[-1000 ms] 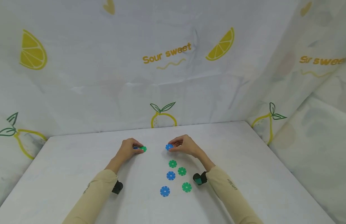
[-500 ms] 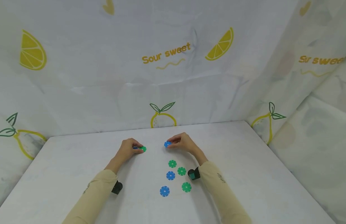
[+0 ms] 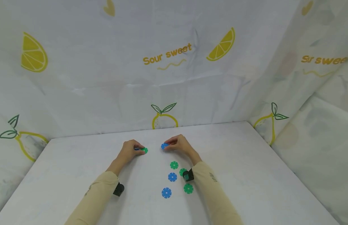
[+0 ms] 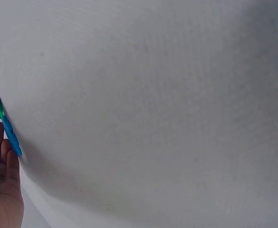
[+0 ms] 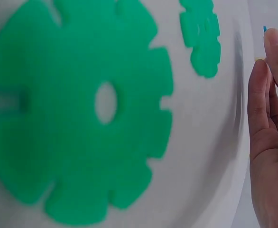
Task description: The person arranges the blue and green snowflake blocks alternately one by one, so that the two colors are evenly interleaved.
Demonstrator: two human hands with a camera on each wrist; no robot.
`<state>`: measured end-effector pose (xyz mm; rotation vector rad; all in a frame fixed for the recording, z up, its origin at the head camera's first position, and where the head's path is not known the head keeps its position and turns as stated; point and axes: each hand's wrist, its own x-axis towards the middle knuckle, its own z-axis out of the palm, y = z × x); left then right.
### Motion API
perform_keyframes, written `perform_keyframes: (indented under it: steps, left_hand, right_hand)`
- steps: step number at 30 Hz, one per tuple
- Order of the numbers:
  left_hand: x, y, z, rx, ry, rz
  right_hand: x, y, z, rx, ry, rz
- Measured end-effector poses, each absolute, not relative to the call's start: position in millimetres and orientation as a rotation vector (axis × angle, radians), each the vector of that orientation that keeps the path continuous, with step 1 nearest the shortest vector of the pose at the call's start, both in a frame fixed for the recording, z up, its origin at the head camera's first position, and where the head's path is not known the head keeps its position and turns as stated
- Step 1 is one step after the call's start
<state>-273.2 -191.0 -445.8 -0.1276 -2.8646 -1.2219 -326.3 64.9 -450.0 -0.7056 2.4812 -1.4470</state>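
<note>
Near the table's [image 3: 247, 162] far edge, left hand [image 3: 129, 151] pinched green disc [image 3: 145, 150] with blue disc [image 4: 12, 136]; right hand [image 3: 180, 146] pinched second blue disc [image 3: 163, 146]. Fingertip grip risked slippage.

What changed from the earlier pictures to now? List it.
The right hand, pinching a blue disc, moved left toward the left hand; its wrist camera now partly covers a green disc. The left hand still holds its green piece and blue piece; the loose discs stayed put.

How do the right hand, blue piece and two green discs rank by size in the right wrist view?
Near green disc, enlarged by closeness
Right hand, cut off by the frame
Far green disc
Blue piece, barely showing
</note>
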Motion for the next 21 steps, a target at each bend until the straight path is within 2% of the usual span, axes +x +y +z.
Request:
perform_keyframes:
  steps: [21]
  left_hand:
    - [-273, -189, -444, -0.122, -2.894, -1.165]
  right_hand:
    - [-317, 21, -444, -0.673, 2.489, -1.384]
